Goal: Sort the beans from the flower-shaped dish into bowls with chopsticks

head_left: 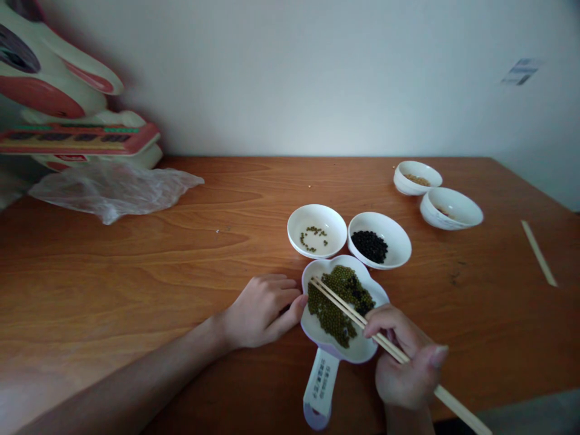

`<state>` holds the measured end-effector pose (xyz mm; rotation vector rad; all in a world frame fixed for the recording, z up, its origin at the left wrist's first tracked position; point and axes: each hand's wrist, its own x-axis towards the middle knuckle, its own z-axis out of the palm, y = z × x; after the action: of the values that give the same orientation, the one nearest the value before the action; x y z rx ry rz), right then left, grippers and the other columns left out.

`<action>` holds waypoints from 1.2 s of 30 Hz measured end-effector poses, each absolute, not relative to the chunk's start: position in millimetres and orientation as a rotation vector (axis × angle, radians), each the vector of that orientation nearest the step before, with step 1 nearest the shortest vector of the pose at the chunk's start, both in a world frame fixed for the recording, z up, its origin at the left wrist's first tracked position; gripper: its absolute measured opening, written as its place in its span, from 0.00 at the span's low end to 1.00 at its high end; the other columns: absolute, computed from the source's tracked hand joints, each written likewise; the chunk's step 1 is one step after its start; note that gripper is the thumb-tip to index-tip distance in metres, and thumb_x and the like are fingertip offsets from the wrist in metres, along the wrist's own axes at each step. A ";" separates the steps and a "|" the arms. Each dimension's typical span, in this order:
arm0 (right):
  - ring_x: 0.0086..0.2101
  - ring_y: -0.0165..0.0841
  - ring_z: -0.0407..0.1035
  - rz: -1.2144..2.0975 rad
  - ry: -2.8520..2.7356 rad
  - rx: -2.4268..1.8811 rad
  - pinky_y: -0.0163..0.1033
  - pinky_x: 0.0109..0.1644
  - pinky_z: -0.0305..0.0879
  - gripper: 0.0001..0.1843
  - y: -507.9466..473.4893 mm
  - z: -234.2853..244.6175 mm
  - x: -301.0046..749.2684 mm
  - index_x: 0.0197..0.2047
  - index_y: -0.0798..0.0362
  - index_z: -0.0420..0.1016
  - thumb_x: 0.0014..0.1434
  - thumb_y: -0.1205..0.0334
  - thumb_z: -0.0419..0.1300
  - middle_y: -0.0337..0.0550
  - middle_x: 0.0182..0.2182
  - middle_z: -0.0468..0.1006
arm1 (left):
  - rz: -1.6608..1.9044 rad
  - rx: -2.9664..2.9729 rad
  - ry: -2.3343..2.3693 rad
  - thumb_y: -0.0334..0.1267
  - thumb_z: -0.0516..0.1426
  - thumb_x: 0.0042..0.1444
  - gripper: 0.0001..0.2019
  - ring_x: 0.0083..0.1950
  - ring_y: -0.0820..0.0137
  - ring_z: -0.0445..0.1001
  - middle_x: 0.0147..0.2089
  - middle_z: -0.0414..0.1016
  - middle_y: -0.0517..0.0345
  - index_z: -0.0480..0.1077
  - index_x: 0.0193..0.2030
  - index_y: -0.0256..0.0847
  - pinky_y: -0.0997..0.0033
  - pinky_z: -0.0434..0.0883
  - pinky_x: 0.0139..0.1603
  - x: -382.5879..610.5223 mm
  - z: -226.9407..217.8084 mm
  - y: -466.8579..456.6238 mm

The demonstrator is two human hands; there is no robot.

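A white flower-shaped dish with a lilac rim and a labelled handle (321, 386) lies on the table, holding green mung beans (333, 320) with some black beans among them. My left hand (265, 311) is at the dish's left rim, thumb over the edge and fingers curled against its side. Closed around a pair of wooden chopsticks (389, 347), my right hand (405, 359) is over the dish's right side. The chopstick tips touch the mung beans near the left rim. Just behind stand a white bowl (296, 220) with a few mung beans and another bowl (399, 235) with black beans.
Two more white bowls, one with yellowish grains (403, 184) and one with some contents (453, 220), stand at the back right. A wooden stick (539, 254) lies farther right. At the left are a crumpled plastic bag (118, 190) and a toy keyboard (81, 140).
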<state>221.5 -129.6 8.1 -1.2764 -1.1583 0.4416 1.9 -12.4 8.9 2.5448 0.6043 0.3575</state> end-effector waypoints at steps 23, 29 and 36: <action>0.23 0.36 0.70 0.403 -1.148 -1.259 0.42 0.26 0.63 0.44 -130.7 11.3 224.0 0.22 0.52 0.74 0.70 0.32 0.34 0.45 0.19 0.73 | 0.374 2.546 0.595 0.39 0.43 0.76 0.20 0.35 0.69 0.68 0.33 0.72 0.56 0.65 0.32 0.39 0.67 0.62 0.39 1.3 7.9 -12.5; 0.23 0.35 0.70 0.427 -1.160 -1.283 0.41 0.26 0.62 0.45 -131.2 10.4 226.3 0.22 0.52 0.74 0.69 0.30 0.34 0.44 0.19 0.73 | 0.364 2.532 0.606 0.40 0.43 0.76 0.20 0.35 0.69 0.68 0.33 0.73 0.56 0.65 0.32 0.39 0.67 0.62 0.39 1.4 7.9 -12.4; 0.23 0.37 0.70 0.439 -1.147 -1.268 0.43 0.27 0.64 0.45 -132.8 7.6 228.5 0.22 0.52 0.74 0.68 0.29 0.34 0.45 0.19 0.73 | 0.369 2.533 0.603 0.40 0.44 0.76 0.19 0.35 0.69 0.68 0.33 0.72 0.56 0.65 0.32 0.40 0.67 0.62 0.39 1.5 8.2 -12.4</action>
<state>228.5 -132.8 7.6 -1.2683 -1.1468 0.4394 1.5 -12.4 8.2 2.5333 0.6030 0.3686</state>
